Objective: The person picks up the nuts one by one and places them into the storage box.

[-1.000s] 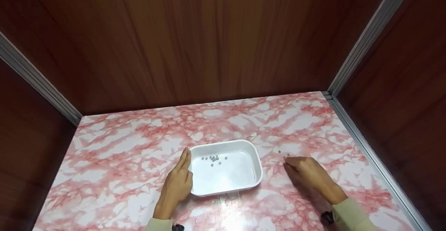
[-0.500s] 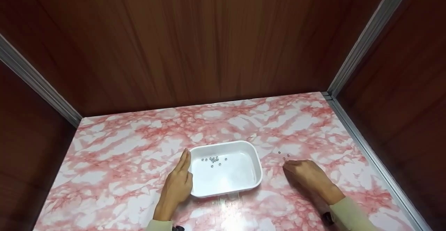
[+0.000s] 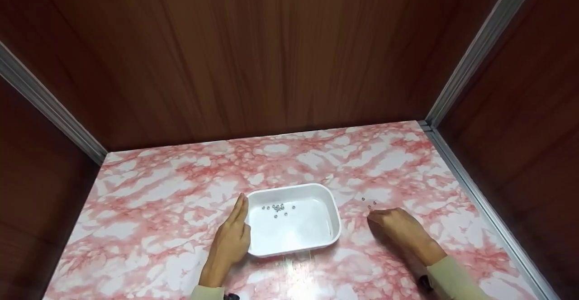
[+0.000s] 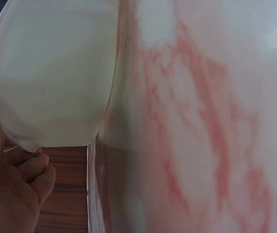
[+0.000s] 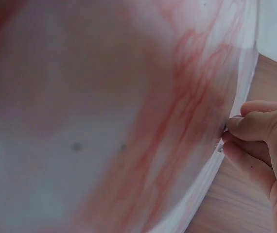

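Observation:
A white rectangular tray (image 3: 298, 236) with rounded corners stands mid-table, several small metal nuts (image 3: 277, 207) scattered on its floor. At its left side my left hand (image 3: 230, 239) holds the rim, two fingers lying along the edge; the left wrist view shows other fingers (image 4: 34, 167) bent against the rim. Right of the tray, low over the table, my right hand (image 3: 400, 227) has thumb and finger together. A small dark metal nut (image 5: 224, 127) shows at those fingertips in the right wrist view. Just beyond the hand lie a few loose nuts (image 3: 363, 199).
The table (image 3: 149, 227) has a red and white marbled top. Brown wood-look panels (image 3: 289, 55) rise behind it and at both sides, joined by grey metal profiles (image 3: 479, 46). Light glares off the table in front of the tray.
My right hand has drawn back slightly toward me, leaving the nearest loose nut more exposed. The left hand and the tray hold their places.

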Action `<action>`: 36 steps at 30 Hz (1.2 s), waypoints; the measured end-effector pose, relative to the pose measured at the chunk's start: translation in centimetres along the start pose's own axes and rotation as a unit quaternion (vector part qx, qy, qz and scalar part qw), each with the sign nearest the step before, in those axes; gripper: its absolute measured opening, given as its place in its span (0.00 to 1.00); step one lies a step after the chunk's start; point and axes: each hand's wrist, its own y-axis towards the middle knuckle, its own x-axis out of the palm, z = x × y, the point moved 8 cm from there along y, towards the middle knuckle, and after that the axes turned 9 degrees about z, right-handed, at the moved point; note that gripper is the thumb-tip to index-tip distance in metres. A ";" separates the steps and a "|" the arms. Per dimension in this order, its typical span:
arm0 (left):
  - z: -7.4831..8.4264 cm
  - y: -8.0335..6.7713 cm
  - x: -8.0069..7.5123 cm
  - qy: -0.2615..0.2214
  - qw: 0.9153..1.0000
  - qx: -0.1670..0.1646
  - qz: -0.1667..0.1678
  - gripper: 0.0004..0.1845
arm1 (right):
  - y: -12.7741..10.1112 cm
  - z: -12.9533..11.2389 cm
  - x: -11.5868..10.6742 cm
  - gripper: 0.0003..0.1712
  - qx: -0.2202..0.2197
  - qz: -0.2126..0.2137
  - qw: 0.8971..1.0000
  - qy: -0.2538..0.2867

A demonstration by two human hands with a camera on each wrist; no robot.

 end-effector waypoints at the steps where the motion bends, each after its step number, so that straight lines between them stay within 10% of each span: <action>1: 0.0 0.0 0.0 0.001 1.000 0.001 0.002 0.31 | 0.0 0.0 0.0 0.19 0.003 0.000 1.000 -0.001; 36: 1.1 -0.3 -0.5 0.066 0.997 0.047 0.022 0.29 | 0.0 -0.3 0.1 0.14 0.007 0.012 0.999 -0.037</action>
